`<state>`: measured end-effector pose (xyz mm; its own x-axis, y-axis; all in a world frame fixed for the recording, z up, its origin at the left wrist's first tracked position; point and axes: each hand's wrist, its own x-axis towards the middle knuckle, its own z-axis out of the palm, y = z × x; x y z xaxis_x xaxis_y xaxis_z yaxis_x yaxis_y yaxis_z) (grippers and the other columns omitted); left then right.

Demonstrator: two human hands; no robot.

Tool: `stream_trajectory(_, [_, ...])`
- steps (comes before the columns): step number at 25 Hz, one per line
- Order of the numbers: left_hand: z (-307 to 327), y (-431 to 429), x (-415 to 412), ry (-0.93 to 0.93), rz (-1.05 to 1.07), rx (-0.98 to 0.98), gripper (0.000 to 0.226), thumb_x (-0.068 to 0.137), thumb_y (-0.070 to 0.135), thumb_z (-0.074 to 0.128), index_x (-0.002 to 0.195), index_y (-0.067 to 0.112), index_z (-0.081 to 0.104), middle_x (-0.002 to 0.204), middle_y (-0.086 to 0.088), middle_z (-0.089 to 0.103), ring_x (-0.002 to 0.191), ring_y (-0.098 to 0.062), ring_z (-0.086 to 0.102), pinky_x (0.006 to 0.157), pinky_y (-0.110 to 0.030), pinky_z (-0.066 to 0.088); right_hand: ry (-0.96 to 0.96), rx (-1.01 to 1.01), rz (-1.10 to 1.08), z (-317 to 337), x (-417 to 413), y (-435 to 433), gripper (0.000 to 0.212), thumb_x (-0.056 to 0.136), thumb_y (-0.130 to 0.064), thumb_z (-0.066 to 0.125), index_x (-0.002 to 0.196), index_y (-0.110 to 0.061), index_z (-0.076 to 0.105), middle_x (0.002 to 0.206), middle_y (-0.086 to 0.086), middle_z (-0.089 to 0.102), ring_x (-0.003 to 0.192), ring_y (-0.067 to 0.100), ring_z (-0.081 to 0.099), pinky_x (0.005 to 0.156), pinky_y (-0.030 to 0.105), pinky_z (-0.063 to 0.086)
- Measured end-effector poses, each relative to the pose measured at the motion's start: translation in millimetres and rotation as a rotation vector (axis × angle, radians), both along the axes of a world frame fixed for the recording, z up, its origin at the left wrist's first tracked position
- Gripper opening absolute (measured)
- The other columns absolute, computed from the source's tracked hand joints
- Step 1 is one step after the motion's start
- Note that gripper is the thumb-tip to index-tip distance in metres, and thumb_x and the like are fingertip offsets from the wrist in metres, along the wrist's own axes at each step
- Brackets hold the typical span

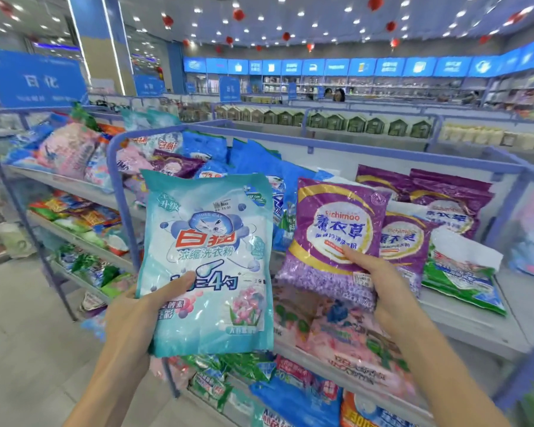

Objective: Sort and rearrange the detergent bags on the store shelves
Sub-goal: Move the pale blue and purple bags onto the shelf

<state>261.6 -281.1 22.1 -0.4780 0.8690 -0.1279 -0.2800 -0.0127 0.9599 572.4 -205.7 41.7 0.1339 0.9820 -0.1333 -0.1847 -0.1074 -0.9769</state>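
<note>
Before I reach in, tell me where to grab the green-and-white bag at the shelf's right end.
Probably best: grip the near green edge of the green-and-white bag, coming from the aisle, thumb on top. It lies nearly flat, that edge bare and facing you; purple bags sit behind it.

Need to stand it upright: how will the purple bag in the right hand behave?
Probably pliable: the purple bag creases near the right hand gripping its lower corner. Glossy highlights suggest slippery film. It may slump unless leaned.
</note>
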Motion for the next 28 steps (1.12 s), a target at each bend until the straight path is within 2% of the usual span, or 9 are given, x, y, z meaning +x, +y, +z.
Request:
stream_trajectory(2, [5.3, 38.4, -2.5, 0.002, -0.038, 0.021, 0.032, 0.064, 0.014, 0.088, 0.093, 0.007, 0.077, 0.083, -0.012, 0.079, 0.063, -0.026, 0.075, 0.056, -0.037, 0.061, -0.025, -0.009, -0.080, 9.7, 5.8, 40.9, 0.026, 0.073, -0.039, 0.087, 0.086, -0.017, 0.081, 0.105, -0.003, 0.077, 0.106, 0.031, 0.066, 0.098, 0.042, 0.049])
stream_trajectory(5, [13.9, 84.7, -2.8, -0.008, -0.085, 0.059, 0.031, 0.067, 0.012, 0.087, 0.096, 0.007, 0.077, 0.085, -0.013, 0.079, 0.064, -0.026, 0.075, 0.054, -0.036, 0.061, -0.015, 0.029, -0.134, 19.9, 12.8, 92.7, 0.010, 0.086, -0.022, 0.078, 0.086, -0.016, 0.072, 0.091, -0.007, 0.072, 0.075, 0.010, 0.067, 0.074, 0.030, 0.048])
stream_trajectory(6, [16.3, 94.8, -2.2, 0.002, -0.090, 0.063, 0.031, 0.067, 0.012, 0.087, 0.097, 0.006, 0.077, 0.086, -0.013, 0.079, 0.064, -0.026, 0.075, 0.054, -0.036, 0.061, -0.019, 0.030, -0.141, 23.1, 12.9, 103.8, 0.009, 0.086, -0.020, 0.078, 0.089, -0.015, 0.071, 0.088, -0.007, 0.072, 0.072, 0.009, 0.068, 0.076, 0.030, 0.049])
stream_trajectory(9, [20.6, 126.7, -9.2, -0.019, -0.137, 0.058, 0.036, 0.065, 0.013, 0.088, 0.099, 0.005, 0.077, 0.088, -0.015, 0.079, 0.067, -0.029, 0.076, 0.060, -0.040, 0.061, -0.072, 0.052, -0.209, 20.9, 14.0, 145.9, 0.030, 0.078, -0.018, 0.085, 0.106, -0.012, 0.072, 0.098, 0.002, 0.079, 0.086, 0.020, 0.074, 0.085, 0.038, 0.057])
stream_trajectory(11, [20.7, 142.2, -15.4, -0.019, -0.142, 0.044, 0.037, 0.064, 0.013, 0.089, 0.097, 0.005, 0.077, 0.088, -0.016, 0.079, 0.071, -0.031, 0.076, 0.066, -0.044, 0.061, -0.223, 0.086, -0.305, 14.4, 15.9, 168.8, 0.028, 0.076, -0.021, 0.087, 0.099, -0.015, 0.072, 0.097, 0.004, 0.078, 0.081, 0.018, 0.073, 0.073, 0.033, 0.056])
stream_trajectory(16, [26.1, 165.8, -28.6, -0.028, -0.185, 0.045, 0.035, 0.065, 0.013, 0.088, 0.097, 0.005, 0.077, 0.089, -0.016, 0.079, 0.074, -0.034, 0.076, 0.064, -0.044, 0.062, -0.582, 0.112, -0.571, 19.3, 12.5, 205.7, 0.031, 0.077, -0.040, 0.084, 0.089, -0.014, 0.071, 0.088, 0.004, 0.074, 0.084, 0.029, 0.068, 0.076, 0.041, 0.053])
stream_trajectory(20, [28.5, 173.1, -43.0, -0.033, -0.196, 0.039, 0.034, 0.066, 0.013, 0.087, 0.097, 0.005, 0.076, 0.086, -0.016, 0.079, 0.069, -0.032, 0.076, 0.061, -0.040, 0.061, -0.522, 0.116, -0.586, 33.0, -9.6, 234.2, 0.033, 0.086, -0.035, 0.075, 0.109, -0.013, 0.065, 0.106, 0.010, 0.072, 0.092, 0.031, 0.066, 0.078, 0.042, 0.051])
stream_trajectory(23, [24.9, 175.7, -57.7, -0.031, -0.201, 0.026, 0.039, 0.063, 0.015, 0.088, 0.100, 0.006, 0.077, 0.090, -0.016, 0.079, 0.071, -0.033, 0.076, 0.062, -0.042, 0.061, -0.545, 0.154, -0.524, 29.5, -46.7, 247.5, 0.039, 0.095, -0.027, 0.066, 0.128, -0.010, 0.055, 0.107, 0.006, 0.066, 0.080, 0.019, 0.062, 0.068, 0.034, 0.045])
stream_trajectory(28, [23.2, 176.1, -76.8, -0.042, -0.188, 0.046, 0.043, 0.058, 0.016, 0.091, 0.097, 0.006, 0.077, 0.086, -0.014, 0.079, 0.065, -0.030, 0.076, 0.053, -0.038, 0.060, -0.725, 0.013, -0.460, 28.2, -49.8, 250.3, 0.068, 0.094, -0.045, 0.063, 0.145, -0.007, 0.040, 0.134, 0.014, 0.060, 0.118, 0.037, 0.059, 0.096, 0.046, 0.048])
